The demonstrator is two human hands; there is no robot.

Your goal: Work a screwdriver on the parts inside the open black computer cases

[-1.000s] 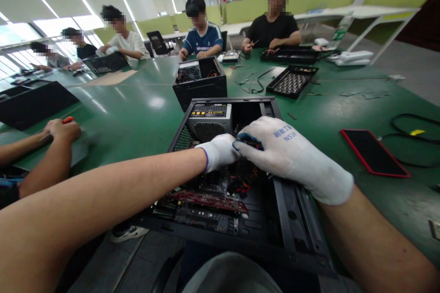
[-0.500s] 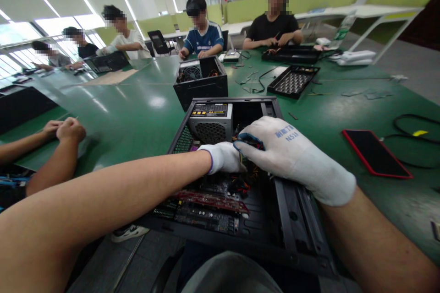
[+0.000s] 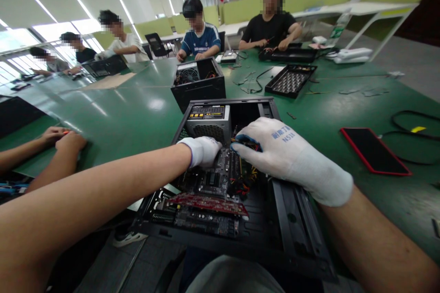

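Left hand: white-gloved, fingers curled, inside the open black metal computer case; grip hidden.
Grey boxy metal power supply: case's far-left corner, just beyond that hand.
Dark flat circuit board: seemingly mounted in the case; thin multicoloured cables apparently not yet tidied.
Right hand: white-gloved, curled over the case's right side; cannot tell what it holds.

The left hand wears a white knit glove, its cuff trimmed at the wrist with a thin purple-blue edge. The right hand is gloved in white too, with blue characters and what reads as "N518" printed across its back and blue coating along the inner fingers. Behind both gloves the forearms are bare; nearer the body, below the hands, lies grey cloth.
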